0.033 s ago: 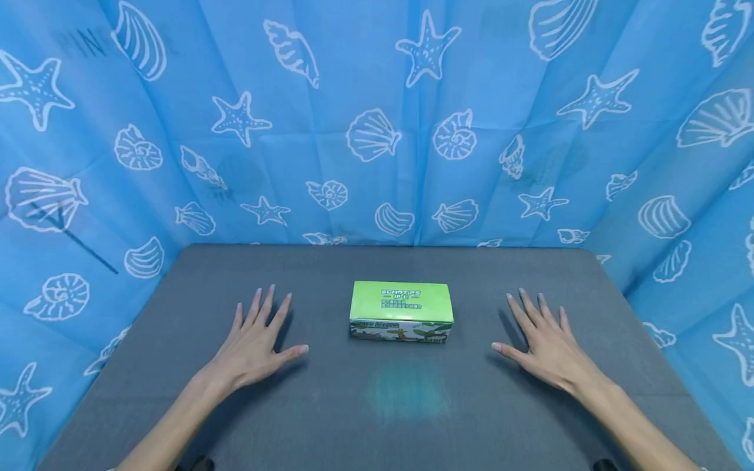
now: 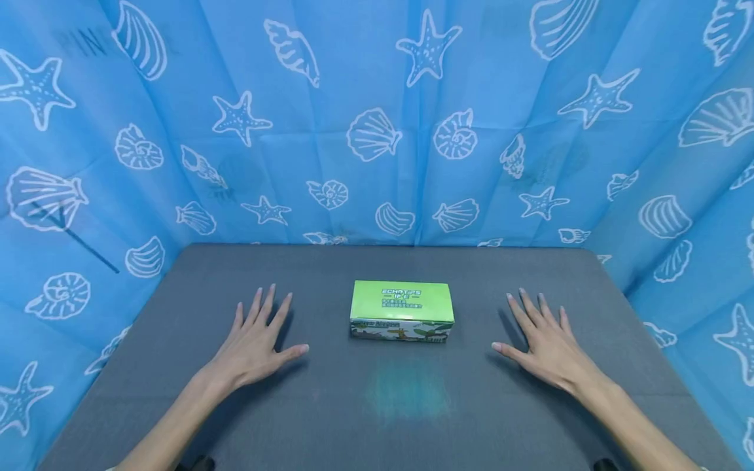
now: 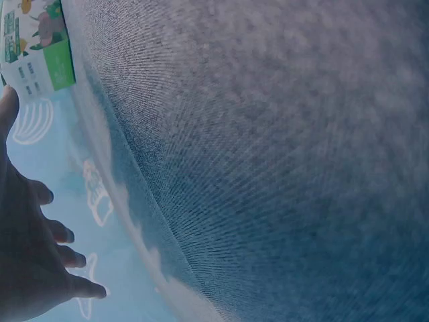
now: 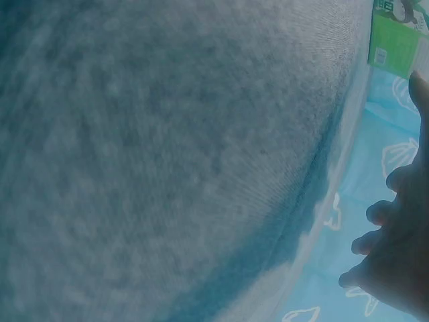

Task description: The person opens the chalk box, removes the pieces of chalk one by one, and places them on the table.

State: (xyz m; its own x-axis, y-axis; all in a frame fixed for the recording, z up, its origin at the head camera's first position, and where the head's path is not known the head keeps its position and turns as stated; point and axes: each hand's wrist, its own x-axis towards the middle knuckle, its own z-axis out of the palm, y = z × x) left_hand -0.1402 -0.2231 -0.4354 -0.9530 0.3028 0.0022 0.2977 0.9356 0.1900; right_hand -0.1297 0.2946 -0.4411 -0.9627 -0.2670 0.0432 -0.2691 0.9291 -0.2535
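A green box (image 2: 402, 302) with white lettering on its lid and printed animals along its front side lies near the middle of the grey table. To its left, my left hand (image 2: 253, 350) is spread with straight fingers and holds nothing. My right hand (image 2: 543, 350) is spread in the same way on the box's other side, apart from it and holding nothing. In the left wrist view, part of the box (image 3: 37, 50) shows at the top left, above the thumb. The right wrist view has a corner of the box (image 4: 395, 43) at the top right.
The grey table (image 2: 330, 418) reaches back to a blue curtain (image 2: 377, 85) printed with white shells and starfish, which also hangs along both sides. A faint greenish patch of light (image 2: 408, 391) falls on the tabletop in front of the box.
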